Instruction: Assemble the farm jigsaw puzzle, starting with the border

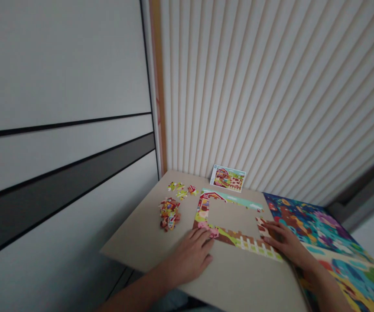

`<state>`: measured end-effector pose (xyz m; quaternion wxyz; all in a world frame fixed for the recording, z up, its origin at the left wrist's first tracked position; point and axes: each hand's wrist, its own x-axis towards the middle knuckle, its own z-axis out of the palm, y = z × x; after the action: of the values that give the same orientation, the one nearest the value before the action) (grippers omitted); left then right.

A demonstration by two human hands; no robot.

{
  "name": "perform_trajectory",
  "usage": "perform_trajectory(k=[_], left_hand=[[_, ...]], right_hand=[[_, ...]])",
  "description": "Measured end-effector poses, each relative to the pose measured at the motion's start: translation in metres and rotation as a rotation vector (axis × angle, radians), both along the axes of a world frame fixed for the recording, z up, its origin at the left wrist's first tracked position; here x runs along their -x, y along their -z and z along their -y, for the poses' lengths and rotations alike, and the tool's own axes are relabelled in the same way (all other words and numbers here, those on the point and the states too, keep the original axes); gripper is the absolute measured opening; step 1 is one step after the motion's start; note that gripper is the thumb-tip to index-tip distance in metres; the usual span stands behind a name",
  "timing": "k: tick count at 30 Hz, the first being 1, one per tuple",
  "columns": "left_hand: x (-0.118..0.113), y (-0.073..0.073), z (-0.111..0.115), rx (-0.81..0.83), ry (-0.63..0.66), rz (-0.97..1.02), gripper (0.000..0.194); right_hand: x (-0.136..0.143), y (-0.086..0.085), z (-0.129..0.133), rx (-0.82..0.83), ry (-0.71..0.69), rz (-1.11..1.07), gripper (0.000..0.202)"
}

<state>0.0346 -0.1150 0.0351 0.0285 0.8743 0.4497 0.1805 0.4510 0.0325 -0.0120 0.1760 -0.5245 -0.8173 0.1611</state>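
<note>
A partly joined jigsaw puzzle (232,239) lies on the table as a frame-shaped border around a bare middle. It shows a red barn, blue sky, a pink pig and a white fence. My left hand (193,255) rests with its fingers stretched out at the lower left corner, fingertips beside the pig. At the right side, my right hand (286,242) has thumb and fingers around a brown-and-white puzzle piece (261,226), which lies on the table and is partly covered. A narrow gap shows between this piece and the upper right corner.
A heap of loose puzzle pieces (170,212) lies left of the border, with several green and red pieces (182,190) behind it. A picture card (228,178) leans against the pleated blind (239,86). Colourful picture boards (317,225) adjoin the table (141,234) on the right.
</note>
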Motion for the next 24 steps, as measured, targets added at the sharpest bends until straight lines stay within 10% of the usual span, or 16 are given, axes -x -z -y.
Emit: perform_trajectory(k=[24], left_hand=[[-0.002,0.022,0.005,-0.066,-0.040,0.085,0.044]], right_hand=[[0.042,-0.026,0.010,0.191,0.091,0.145,0.044]])
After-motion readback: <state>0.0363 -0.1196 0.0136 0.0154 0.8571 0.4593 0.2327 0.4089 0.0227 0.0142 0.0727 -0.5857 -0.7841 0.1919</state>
